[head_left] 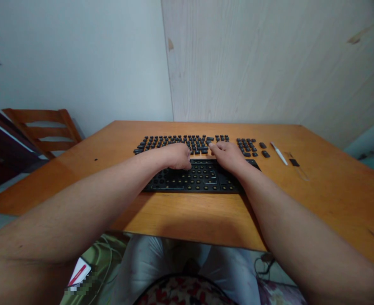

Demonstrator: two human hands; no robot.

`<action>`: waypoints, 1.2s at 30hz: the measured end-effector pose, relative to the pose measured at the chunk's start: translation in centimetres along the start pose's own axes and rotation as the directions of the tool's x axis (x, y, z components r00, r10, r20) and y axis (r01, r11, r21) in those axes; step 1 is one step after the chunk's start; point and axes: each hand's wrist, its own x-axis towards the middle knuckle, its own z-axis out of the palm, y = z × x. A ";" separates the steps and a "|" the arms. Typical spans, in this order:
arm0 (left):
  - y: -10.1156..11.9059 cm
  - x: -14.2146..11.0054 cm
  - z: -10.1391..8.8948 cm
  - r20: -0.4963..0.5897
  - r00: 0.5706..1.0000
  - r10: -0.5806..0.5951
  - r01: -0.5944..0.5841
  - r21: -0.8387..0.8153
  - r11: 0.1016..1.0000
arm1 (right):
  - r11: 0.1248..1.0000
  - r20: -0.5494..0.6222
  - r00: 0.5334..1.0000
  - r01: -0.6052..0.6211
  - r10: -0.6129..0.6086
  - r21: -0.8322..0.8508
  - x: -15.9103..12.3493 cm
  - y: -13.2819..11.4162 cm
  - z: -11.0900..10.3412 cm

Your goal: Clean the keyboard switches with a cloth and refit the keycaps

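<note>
A black keyboard base without most of its keycaps lies flat near the table's front edge, its rows of small switches exposed. My left hand is over its upper left part, fingers curled closed and tips pointing down at the switches. Anything between those fingertips is hidden. Behind the base, loose black keycaps are laid out in keyboard order. At their near edge is my right hand, with thumb and fingers drawn together beside the keycaps and the wrist over the base's right part. What it pinches, if anything, cannot be made out.
More keycaps form a number-pad block on the right, with two larger dark pieces beside it. Further right lie a white pen-like tool and a wire puller with a dark middle. A wooden chair stands left of the table.
</note>
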 end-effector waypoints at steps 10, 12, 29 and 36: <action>-1.6 -1.1 0.2 -0.018 0.999 -0.035 0.035 -0.002 0.999 | 1.000 -0.006 1.000 0.003 -0.003 0.020 0.0 0.3 0.0; -2.0 -1.2 0.3 -0.011 0.999 -0.045 0.045 0.002 0.999 | 1.000 -0.006 1.000 0.002 -0.002 0.006 0.0 0.4 0.0; -5.0 -2.4 0.6 -0.014 0.997 -0.078 0.078 -0.018 0.997 | 0.999 0.022 1.000 -0.011 0.012 -0.045 -0.1 0.6 0.1; -6.1 -2.7 0.8 -0.010 0.992 -0.124 0.123 -0.037 0.992 | 0.988 0.037 0.999 -0.020 0.026 -0.154 -0.5 0.2 0.0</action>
